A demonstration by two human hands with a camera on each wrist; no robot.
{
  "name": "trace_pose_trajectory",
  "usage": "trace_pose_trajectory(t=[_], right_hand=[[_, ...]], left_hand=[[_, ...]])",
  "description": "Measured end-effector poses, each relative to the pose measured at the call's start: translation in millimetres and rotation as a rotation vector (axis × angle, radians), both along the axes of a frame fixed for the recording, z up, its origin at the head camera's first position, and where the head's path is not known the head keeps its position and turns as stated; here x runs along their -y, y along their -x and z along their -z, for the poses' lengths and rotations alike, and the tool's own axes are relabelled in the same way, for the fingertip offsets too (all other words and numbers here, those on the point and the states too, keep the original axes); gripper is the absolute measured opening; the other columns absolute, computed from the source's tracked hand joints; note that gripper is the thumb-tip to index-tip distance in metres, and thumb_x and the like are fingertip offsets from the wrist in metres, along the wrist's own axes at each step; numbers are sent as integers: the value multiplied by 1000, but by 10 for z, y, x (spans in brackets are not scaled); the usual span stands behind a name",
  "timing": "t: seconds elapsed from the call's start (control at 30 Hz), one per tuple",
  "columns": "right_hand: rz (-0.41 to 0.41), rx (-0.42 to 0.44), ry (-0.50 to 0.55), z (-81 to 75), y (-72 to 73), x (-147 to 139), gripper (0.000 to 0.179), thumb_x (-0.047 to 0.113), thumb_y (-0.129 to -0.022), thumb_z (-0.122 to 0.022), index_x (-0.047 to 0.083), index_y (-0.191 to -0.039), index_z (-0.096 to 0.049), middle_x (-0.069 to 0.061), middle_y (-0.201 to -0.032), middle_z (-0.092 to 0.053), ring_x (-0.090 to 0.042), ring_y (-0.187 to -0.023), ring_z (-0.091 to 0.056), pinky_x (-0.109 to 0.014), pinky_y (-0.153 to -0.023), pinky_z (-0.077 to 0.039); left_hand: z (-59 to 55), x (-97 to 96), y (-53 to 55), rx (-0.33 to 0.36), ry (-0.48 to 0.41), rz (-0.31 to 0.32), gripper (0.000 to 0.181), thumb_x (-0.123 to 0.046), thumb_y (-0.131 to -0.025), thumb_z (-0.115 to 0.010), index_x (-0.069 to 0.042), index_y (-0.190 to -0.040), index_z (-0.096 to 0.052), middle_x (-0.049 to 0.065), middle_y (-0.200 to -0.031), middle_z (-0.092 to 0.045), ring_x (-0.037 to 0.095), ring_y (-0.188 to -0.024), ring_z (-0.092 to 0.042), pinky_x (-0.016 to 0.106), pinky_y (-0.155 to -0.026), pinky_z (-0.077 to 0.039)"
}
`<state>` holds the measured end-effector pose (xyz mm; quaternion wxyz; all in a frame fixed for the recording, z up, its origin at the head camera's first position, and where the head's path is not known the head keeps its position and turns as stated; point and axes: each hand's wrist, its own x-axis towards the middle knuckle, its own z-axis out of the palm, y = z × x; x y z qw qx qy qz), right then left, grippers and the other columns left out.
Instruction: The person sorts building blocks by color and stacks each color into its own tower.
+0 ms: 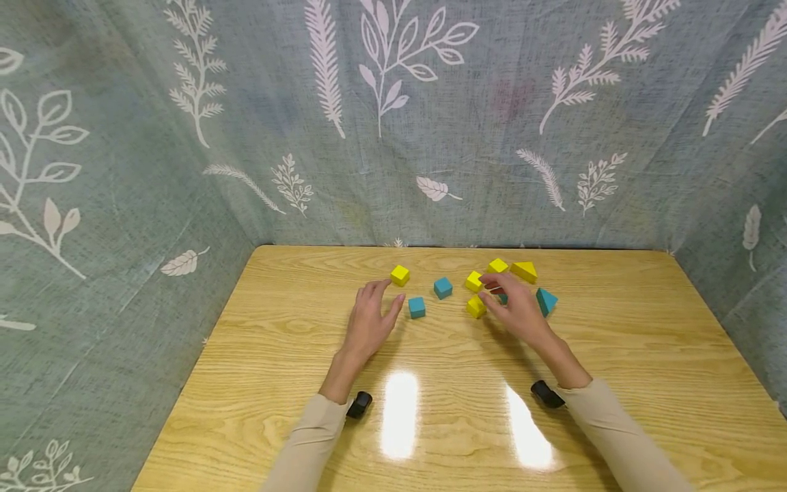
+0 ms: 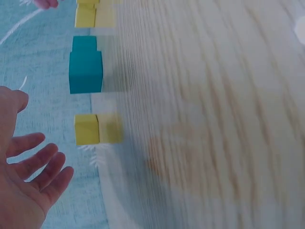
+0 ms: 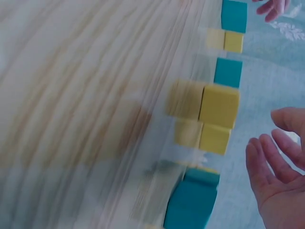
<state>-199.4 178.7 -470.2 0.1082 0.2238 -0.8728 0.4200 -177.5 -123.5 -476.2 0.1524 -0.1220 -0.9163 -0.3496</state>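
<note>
My left hand (image 1: 369, 320) hovers over the table with thumb and fingers apart, holding nothing. Just beyond its fingertips stands a yellow cube (image 1: 400, 275), and right of the thumb sits a blue cube (image 1: 417, 307). A second blue cube (image 1: 443, 288) lies between the two hands. With its fingers loosely bent, my right hand (image 1: 518, 309) is held above a cluster of blocks, empty in the right wrist view. Near its fingertips are two yellow cubes (image 1: 476, 306), and another yellow cube (image 1: 498, 266) is behind. A blue block (image 1: 503, 298) is mostly hidden by this hand.
A yellow triangular block (image 1: 525, 271) lies behind the right hand, and a blue triangular block (image 1: 546, 301) to its right. The wooden table (image 1: 277, 355) meets a leaf-patterned cloth (image 1: 393, 184) at the back. Each wrist carries a black camera (image 1: 359, 404).
</note>
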Motion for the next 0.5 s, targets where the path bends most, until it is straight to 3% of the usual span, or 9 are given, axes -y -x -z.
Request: trace_pose_trajectory(t=[0.5], right_hand=[[-134,14,52,43,34,388,34,1,-97,-69,-10,-128,-60,-27,-122,-63,-41,-108,-64,-51,-91,-58]], left_hand=[[54,-203,15,22,-53,64,42,-23,-105,-64,6,-136,-60,24,-125,-59,36,-112,-55,50,-93,-53]])
